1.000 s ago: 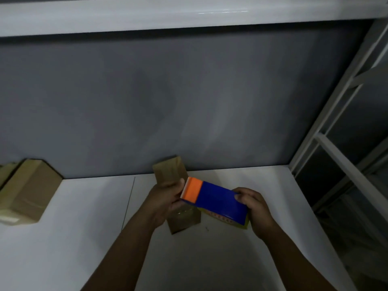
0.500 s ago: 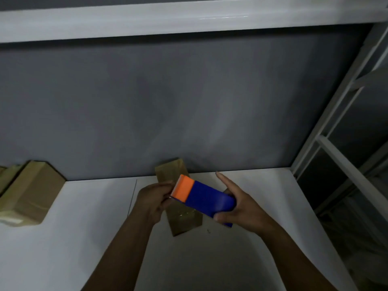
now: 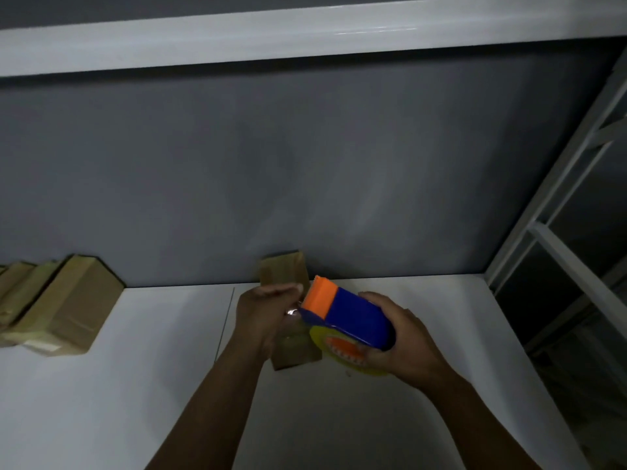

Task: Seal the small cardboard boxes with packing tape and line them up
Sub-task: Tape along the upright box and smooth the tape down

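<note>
At the far left a row of boxes (image 3: 74, 303) lies on the white tabletop (image 3: 135, 401), pushed against the grey wall (image 3: 237, 164). Three can be counted, each touching the next, and the leftmost is cut off by the frame edge. All are closed, so what they hold cannot be seen. Near the middle, well apart from that row, a fourth upright box (image 3: 283, 271) stands alone at the wall, also closed, with its middle hidden behind the hands. The left hand (image 3: 263, 312) is in front of this box, fingers curled together beside the orange end of the tape dispenser (image 3: 353, 317). A small shiny glint shows at the fingertips, but I cannot tell whether the hand pinches tape or only rests on the cardboard. There is one dispenser, blue with an orange tip, tilted over the box. It carries one yellowish roll of tape (image 3: 320, 335) on an orange hub. The right hand (image 3: 407, 347) is wrapped firmly round its blue body from the right. At the far right, past the tabletop's edge, stands a pale metal rack (image 3: 556, 205).
</note>
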`<control>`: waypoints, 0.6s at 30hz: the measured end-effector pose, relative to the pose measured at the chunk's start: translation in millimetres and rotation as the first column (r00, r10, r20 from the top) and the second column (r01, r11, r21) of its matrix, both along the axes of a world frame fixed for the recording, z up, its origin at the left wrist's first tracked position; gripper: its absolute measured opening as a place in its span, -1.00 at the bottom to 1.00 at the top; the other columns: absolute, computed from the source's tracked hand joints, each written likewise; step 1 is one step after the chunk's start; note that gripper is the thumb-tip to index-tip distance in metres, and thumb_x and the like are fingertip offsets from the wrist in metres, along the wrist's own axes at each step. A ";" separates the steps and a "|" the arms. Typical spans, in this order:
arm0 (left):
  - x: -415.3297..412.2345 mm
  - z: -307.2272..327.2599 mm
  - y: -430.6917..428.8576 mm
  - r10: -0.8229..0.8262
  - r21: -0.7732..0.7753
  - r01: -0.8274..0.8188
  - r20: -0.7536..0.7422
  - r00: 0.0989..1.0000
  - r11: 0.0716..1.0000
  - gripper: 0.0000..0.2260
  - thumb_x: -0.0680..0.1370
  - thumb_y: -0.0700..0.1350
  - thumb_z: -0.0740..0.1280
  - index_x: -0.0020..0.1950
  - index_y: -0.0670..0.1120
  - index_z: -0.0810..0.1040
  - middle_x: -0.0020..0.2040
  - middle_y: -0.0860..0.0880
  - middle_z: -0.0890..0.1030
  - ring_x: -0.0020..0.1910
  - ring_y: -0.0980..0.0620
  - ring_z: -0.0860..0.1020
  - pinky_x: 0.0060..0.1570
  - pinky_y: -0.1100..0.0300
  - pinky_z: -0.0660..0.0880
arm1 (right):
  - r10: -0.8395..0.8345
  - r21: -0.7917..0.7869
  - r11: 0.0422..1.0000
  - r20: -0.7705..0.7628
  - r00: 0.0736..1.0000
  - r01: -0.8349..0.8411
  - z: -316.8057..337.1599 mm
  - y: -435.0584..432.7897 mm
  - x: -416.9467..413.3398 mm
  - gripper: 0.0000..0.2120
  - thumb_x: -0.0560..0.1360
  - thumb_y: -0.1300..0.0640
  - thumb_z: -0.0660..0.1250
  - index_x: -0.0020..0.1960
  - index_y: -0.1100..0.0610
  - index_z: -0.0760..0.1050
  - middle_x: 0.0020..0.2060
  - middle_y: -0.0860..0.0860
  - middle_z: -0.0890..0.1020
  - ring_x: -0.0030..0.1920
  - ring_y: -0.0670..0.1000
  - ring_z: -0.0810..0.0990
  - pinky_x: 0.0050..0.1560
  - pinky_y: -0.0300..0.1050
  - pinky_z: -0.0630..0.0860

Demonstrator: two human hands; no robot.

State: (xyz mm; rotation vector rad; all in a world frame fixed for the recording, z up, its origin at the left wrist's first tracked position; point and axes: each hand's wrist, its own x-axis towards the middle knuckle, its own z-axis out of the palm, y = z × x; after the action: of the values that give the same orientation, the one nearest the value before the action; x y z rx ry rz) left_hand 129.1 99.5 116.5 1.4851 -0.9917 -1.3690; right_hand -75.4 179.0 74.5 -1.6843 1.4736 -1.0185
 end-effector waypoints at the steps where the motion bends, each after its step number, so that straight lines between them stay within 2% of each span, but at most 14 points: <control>1: -2.0 1.5 0.0 -0.004 -0.005 0.004 -0.002 1.000 1.000 -0.93 0.42 -0.24 0.47 -0.19 -0.08 0.66 -0.17 -0.10 0.68 -0.17 -0.02 0.64 -0.17 0.13 0.56 | 0.003 -0.002 1.000 0.011 1.000 -0.003 2.7 1.7 -0.1 -0.28 0.21 -0.18 0.55 0.27 -0.27 0.30 0.11 -0.27 0.54 0.12 -0.18 0.55 -0.02 -0.20 0.60; 3: -3.5 4.7 -1.4 -0.004 -0.026 0.004 -0.001 1.000 1.000 -0.92 0.42 -0.24 0.48 -0.21 -0.06 0.65 -0.23 -0.07 0.68 -0.20 -0.01 0.63 -0.19 0.14 0.56 | 0.015 0.007 1.000 -0.005 1.000 -0.015 6.1 4.2 -1.1 -0.24 0.23 -0.11 0.57 0.33 -0.25 0.27 0.18 -0.27 0.50 0.17 -0.18 0.51 0.03 -0.18 0.59; 6: -0.6 9.8 -5.0 -0.008 -0.060 0.010 0.019 1.000 0.998 -0.90 0.42 -0.25 0.48 -0.23 -0.06 0.65 -0.23 -0.08 0.68 -0.20 -0.03 0.63 -0.09 0.08 0.57 | 0.021 0.003 1.000 0.019 1.000 -0.022 16.8 2.9 -7.6 -0.26 0.25 0.03 0.59 0.31 -0.20 0.31 0.17 -0.26 0.51 0.17 -0.20 0.51 0.03 -0.21 0.59; 10: 1.4 15.3 -4.6 0.005 -0.040 -0.008 -0.061 0.998 0.999 -0.94 0.46 -0.30 0.42 -0.16 -0.16 0.61 -0.21 -0.12 0.65 -0.35 0.08 0.64 -0.38 0.25 0.57 | 0.032 0.033 0.999 0.100 0.995 -0.036 37.9 -2.3 -14.8 -0.30 0.26 0.13 0.58 0.29 -0.15 0.37 0.10 -0.27 0.57 0.16 -0.20 0.52 -0.03 -0.27 0.57; 12: 1.9 18.1 -2.7 0.040 -0.038 -0.044 -0.091 0.995 0.998 -0.94 0.47 -0.34 0.40 -0.15 -0.20 0.58 -0.24 -0.11 0.63 -0.35 0.07 0.62 -0.43 0.29 0.56 | 0.045 0.057 0.997 0.131 0.990 -0.053 40.5 -3.2 -15.4 -0.30 0.26 0.15 0.58 0.32 -0.10 0.38 0.10 -0.23 0.58 0.17 -0.17 0.53 -0.02 -0.22 0.59; 16: 6.7 15.0 -1.7 0.078 -0.026 -0.080 -0.078 0.994 0.996 -0.91 0.46 -0.35 0.40 -0.20 -0.19 0.58 -0.23 -0.12 0.63 -0.28 0.00 0.61 -0.38 0.22 0.60 | 0.076 0.084 0.992 0.151 0.986 -0.089 38.4 -6.3 -14.1 -0.28 0.25 0.16 0.58 0.33 -0.09 0.40 0.11 -0.17 0.59 0.17 -0.12 0.55 0.02 -0.09 0.61; 18: 15.6 12.5 -5.3 0.100 -0.044 -0.100 0.005 0.995 0.994 -0.93 0.46 -0.33 0.41 -0.18 -0.19 0.61 -0.20 -0.14 0.66 -0.31 0.03 0.63 -0.29 0.17 0.61 | 0.076 0.083 0.993 0.146 0.986 -0.089 37.1 -7.9 -15.8 -0.29 0.24 0.17 0.59 0.32 -0.08 0.41 0.10 -0.16 0.60 0.16 -0.11 0.56 0.02 -0.11 0.60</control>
State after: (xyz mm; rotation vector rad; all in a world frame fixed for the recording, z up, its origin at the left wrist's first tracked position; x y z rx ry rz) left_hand 144.7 94.2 129.0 1.4879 -0.9333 -1.2638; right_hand -91.2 171.0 111.6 -1.5631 1.3271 -0.9925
